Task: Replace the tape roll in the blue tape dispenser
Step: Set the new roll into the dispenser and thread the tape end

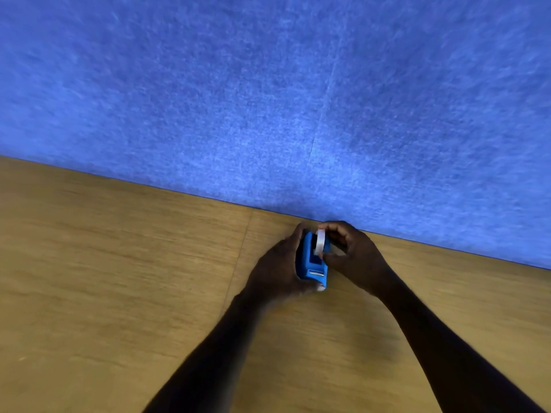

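Note:
The blue tape dispenser [310, 262] is held over the wooden table, its metal cutter end pointing toward me. My left hand [278, 268] wraps around its left side and underside. A white tape roll [320, 241] stands on edge in the dispenser's open top slot, partly sunk in. My right hand [353, 253] pinches the roll between thumb and fingers from the right. The lower part of the roll is hidden inside the dispenser body.
The wooden table [119, 278] stretches wide to the left and toward me. A blue felt wall panel [268, 99] rises straight from the table's far edge, just behind my hands.

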`<state>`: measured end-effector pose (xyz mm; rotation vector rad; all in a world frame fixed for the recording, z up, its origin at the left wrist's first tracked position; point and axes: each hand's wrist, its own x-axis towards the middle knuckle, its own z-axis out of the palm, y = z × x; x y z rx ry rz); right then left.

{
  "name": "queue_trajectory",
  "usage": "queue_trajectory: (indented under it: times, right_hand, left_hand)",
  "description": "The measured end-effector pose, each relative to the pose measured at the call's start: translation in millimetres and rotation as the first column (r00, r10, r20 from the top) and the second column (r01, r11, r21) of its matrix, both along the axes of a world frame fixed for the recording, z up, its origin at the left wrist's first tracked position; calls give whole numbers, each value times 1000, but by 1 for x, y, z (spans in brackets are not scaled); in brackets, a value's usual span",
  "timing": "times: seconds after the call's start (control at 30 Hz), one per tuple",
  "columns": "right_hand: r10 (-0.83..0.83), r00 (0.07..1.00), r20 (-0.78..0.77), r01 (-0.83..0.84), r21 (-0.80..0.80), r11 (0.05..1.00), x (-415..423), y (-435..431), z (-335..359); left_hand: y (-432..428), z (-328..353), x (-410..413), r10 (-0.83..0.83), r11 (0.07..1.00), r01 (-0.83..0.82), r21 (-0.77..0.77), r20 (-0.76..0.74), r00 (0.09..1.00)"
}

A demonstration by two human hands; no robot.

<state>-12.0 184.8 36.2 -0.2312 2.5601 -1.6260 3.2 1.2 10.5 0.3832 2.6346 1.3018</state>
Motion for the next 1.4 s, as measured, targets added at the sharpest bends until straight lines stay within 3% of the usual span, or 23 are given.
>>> queue_trajectory:
  times: [1.0,1.4]
  right_hand:
    - [48,997,-66,-37,157,987,-3,-1,-3]
    - [-74,990,-120,85,91,992,5,-4,-3]
  left_hand:
    - [-3,-3,0,-5,999,6,-51,20,1000]
    - [-3,-7,-1,-29,999,30,-43,6,1000]
